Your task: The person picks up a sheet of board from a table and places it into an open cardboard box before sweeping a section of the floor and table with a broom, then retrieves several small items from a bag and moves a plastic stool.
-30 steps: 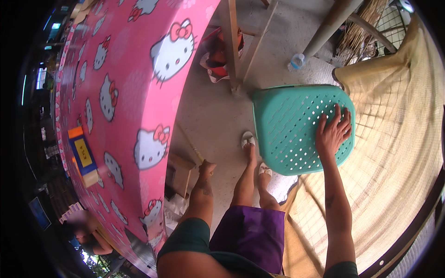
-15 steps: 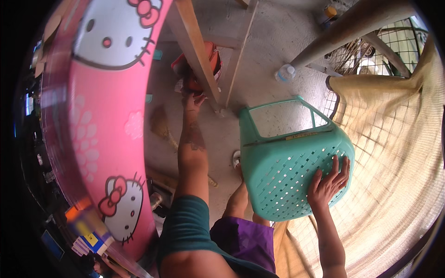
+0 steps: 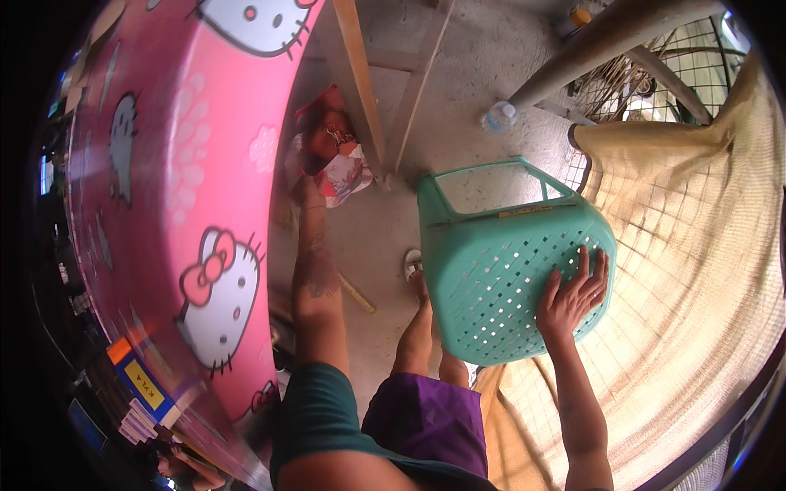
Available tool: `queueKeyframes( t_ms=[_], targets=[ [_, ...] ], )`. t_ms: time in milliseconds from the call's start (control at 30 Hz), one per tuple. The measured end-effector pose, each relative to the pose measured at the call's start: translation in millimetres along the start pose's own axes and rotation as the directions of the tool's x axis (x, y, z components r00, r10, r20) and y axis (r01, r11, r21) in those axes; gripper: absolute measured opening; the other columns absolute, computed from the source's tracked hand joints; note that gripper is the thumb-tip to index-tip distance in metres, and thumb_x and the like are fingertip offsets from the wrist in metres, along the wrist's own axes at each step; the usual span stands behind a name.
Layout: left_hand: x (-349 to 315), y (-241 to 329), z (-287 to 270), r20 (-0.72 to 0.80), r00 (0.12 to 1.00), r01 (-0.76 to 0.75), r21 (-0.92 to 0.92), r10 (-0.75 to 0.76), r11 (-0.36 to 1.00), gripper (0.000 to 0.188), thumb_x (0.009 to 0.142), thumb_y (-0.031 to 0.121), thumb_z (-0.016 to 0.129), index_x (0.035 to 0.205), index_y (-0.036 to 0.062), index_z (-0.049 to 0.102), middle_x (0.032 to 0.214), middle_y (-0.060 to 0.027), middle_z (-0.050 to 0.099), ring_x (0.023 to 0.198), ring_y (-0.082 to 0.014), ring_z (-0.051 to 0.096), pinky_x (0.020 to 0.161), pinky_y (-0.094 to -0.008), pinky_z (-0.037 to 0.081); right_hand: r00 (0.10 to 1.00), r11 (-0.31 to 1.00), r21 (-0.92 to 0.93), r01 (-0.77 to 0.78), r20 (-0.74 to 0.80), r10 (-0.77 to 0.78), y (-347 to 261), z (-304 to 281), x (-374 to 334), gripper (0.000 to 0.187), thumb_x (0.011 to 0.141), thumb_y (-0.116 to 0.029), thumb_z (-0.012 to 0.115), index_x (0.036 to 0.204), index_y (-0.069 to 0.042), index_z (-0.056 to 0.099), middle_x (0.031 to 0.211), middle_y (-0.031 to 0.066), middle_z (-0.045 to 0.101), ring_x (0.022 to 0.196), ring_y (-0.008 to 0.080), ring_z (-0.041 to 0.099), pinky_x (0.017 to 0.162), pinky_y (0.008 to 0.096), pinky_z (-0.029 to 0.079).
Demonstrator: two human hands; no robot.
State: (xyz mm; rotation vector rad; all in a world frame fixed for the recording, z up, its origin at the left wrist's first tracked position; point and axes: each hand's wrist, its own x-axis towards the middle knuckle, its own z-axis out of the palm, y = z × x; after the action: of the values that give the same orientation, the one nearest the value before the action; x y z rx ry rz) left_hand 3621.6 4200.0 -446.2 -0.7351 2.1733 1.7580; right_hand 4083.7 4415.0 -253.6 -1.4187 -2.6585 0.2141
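My left hand (image 3: 308, 194) reaches down beneath the pink-covered table and is closed at the lower edge of a red bag (image 3: 327, 123). A white patterned part (image 3: 348, 173) of the bag hangs out beside the hand; the fingertips are hidden. My right hand (image 3: 571, 296) lies on the perforated seat of a green plastic stool (image 3: 458, 245), its fingers spread. The stool is tilted, with its seat toward me and an open side frame at the far end.
A pink cartoon-print table cover (image 3: 233, 164) fills the left. Wooden legs (image 3: 360, 74) stand beyond the bag. A clear bottle (image 3: 498, 117) is by a thick pole (image 3: 606, 49). Tan netting (image 3: 688, 270) borders the right. A stick (image 3: 357, 295) lies on the floor. Another person (image 3: 184, 466) is at lower left.
My left hand and the red bag have shifted left and toward me, out from behind the wooden leg; more of the white patterned part shows. My right hand stays on the stool.
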Motion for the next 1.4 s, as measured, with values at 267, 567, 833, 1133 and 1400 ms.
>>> queueKeyframes(
  t_ms=[267,567,833,1133,1400],
  targets=[
    [-120.1,7.3,-118.3,-0.189,0.979,0.087,0.034,-0.079,0.996,0.041,0.088,0.005,0.049,0.126,-0.0088,0.05,0.126,-0.0204,0.053,0.092,-0.0318,0.066,0.071,-0.0401,0.065,0.998,0.999,-0.01,-0.04,-0.055,0.039,4.0,6.2,-9.0,0.059,0.096,-0.039,0.045,0.147,-0.011,0.034,0.151,0.0203,0.03,0.143,0.0376,0.023,0.114,0.0545,0.013],
    [-249.8,-92.3,-325.4,-0.162,0.978,0.141,0.072,-0.128,0.987,0.034,0.097,0.026,0.051,0.124,0.0063,0.059,0.098,-0.0115,0.063,0.079,-0.028,0.069,0.061,-0.0397,0.061,0.992,0.995,0.093,0.045,-0.122,-0.033,9.7,9.9,-8.3,0.06,0.094,-0.044,0.051,0.144,-0.013,0.04,0.153,0.0208,0.026,0.143,0.0375,0.023,0.111,0.057,0.018],
    [-473.6,-33.6,-409.4,0.092,0.962,0.256,0.033,-0.258,0.966,0.017,0.082,-0.003,0.05,0.096,-0.0118,0.056,0.081,-0.0182,0.062,0.072,-0.0285,0.069,0.061,-0.0343,0.062,0.799,0.468,0.735,-0.492,0.594,-0.092,28.3,-2.6,-207.7,0.037,0.097,-0.03,0.056,0.129,-0.01,0.056,0.127,0.0128,0.061,0.121,0.0254,0.054,0.1,0.0452,0.041],
    [-615.2,74.0,-455.5,0.439,0.898,-0.185,0.445,-0.033,0.876,0.028,0.083,0.0,0.053,0.107,-0.0056,0.066,0.082,-0.0132,0.066,0.072,-0.0222,0.07,0.061,-0.0325,0.061,0.05,-0.004,0.07,-0.998,0.67,-0.741,20.9,-71.5,-293.9,0.061,0.1,-0.049,0.043,0.14,-0.003,0.046,0.132,0.0097,0.058,0.118,0.0234,0.058,0.103,0.0388,0.045],
    [-615.3,151.3,-435.4,0.644,0.765,-0.277,0.305,0.017,0.911,0.022,0.089,0.0,0.049,0.104,-0.0081,0.063,0.091,-0.0112,0.066,0.078,-0.0203,0.069,0.07,-0.0313,0.061,0.582,0.476,0.781,-0.404,0.621,-0.525,-4.9,-274.0,-178.8,0.042,0.1,-0.029,0.053,0.129,0.001,0.058,0.119,0.0093,0.065,0.105,0.0197,0.061,0.095,0.0325,0.047]
  ],
)
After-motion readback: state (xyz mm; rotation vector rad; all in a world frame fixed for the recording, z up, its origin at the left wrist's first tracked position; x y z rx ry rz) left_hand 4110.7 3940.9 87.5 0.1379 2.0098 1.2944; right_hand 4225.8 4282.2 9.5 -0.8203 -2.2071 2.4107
